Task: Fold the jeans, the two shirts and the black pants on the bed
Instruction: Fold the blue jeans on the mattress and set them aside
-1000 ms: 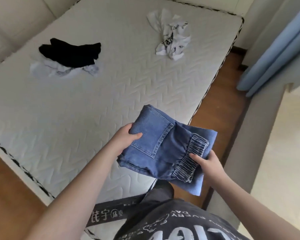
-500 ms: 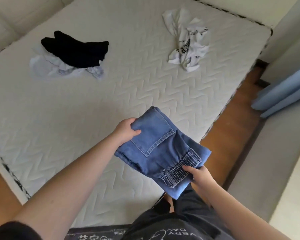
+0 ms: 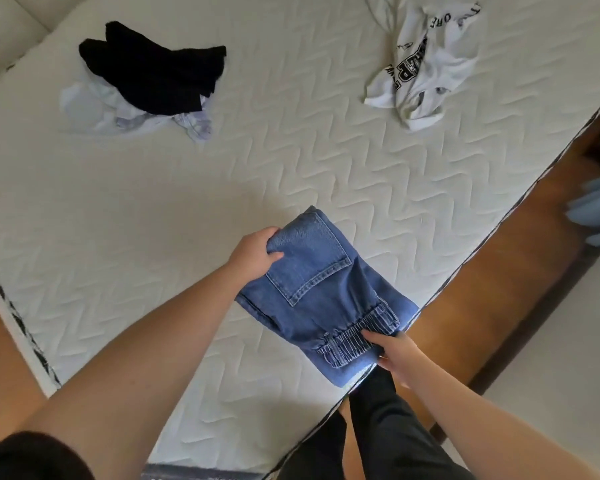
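The person holds the folded jeans point(image 3: 321, 296) with both hands near the lower middle of the frame, at the near corner of the bed point(image 3: 291, 161). The left hand point(image 3: 253, 252) grips the top corner of the jeans, with the thumb on the cloth by the pocket. The right hand point(image 3: 394, 355) pinches the bottom edge by the stretchy cuff. The jeans look done, folded into a small square, and they seem to be low over the bed or just touching it. The step in hand looks like putting the jeans down. Next, both hands need to let go and reach for another piece.

The black pants point(image 3: 156, 72) lie in a heap in the upper left of the frame, on top of a pale shirt point(image 3: 97, 107). A white shirt with letters point(image 3: 420, 67) lies crumpled in the upper right. None of these are folded yet.

The bed has a white bumpy cover with zigzag lines. A brown wood floor point(image 3: 492, 306) runs along the right side, and something blue point(image 3: 596, 216) shows at the right edge.
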The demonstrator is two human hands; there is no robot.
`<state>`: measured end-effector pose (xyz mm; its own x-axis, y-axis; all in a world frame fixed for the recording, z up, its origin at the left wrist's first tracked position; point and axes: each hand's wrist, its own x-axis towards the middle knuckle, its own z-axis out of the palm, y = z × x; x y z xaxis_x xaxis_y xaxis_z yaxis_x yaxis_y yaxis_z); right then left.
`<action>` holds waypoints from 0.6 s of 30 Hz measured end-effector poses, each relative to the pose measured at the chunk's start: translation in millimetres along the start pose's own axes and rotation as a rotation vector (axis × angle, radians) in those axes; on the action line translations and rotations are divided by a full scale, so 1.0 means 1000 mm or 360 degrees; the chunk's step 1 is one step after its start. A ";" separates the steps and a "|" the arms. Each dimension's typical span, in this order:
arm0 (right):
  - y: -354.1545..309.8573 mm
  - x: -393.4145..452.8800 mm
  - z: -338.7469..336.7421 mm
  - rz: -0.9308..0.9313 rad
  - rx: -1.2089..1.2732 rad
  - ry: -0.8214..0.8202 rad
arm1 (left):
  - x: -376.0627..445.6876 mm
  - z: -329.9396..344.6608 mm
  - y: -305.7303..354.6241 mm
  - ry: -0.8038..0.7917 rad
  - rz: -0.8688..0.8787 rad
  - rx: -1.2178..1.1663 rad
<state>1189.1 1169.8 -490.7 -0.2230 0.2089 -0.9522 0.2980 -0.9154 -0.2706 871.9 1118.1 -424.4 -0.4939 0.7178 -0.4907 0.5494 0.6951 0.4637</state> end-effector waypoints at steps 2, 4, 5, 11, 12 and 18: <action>0.002 0.016 0.001 0.0021 0.0027 -0.0024 | 0.013 0.002 -0.009 -0.0016 0.0001 0.0021; 0.005 0.032 0.003 0.0039 0.0047 -0.0031 | 0.027 0.009 -0.015 -0.0023 0.0004 0.0037; 0.006 0.041 0.002 0.0038 0.0054 -0.0032 | 0.035 0.016 -0.016 -0.0027 -0.0006 0.0032; 0.010 0.091 -0.017 -0.0032 -0.0657 0.0436 | 0.075 0.073 -0.036 -0.0060 -0.0220 0.0058; 0.013 0.097 -0.021 -0.0026 -0.0790 0.0521 | 0.081 0.080 -0.039 -0.0086 -0.0233 0.0048; 0.009 0.093 -0.011 -0.0655 -0.1242 0.1118 | 0.100 0.112 -0.037 -0.0109 0.0065 0.0170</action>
<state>1181.3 1185.2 -583.3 0.0599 0.8179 -0.5723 0.8761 -0.3179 -0.3626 877.5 1160.2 -573.0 -0.4245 0.7384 -0.5240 0.6386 0.6545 0.4048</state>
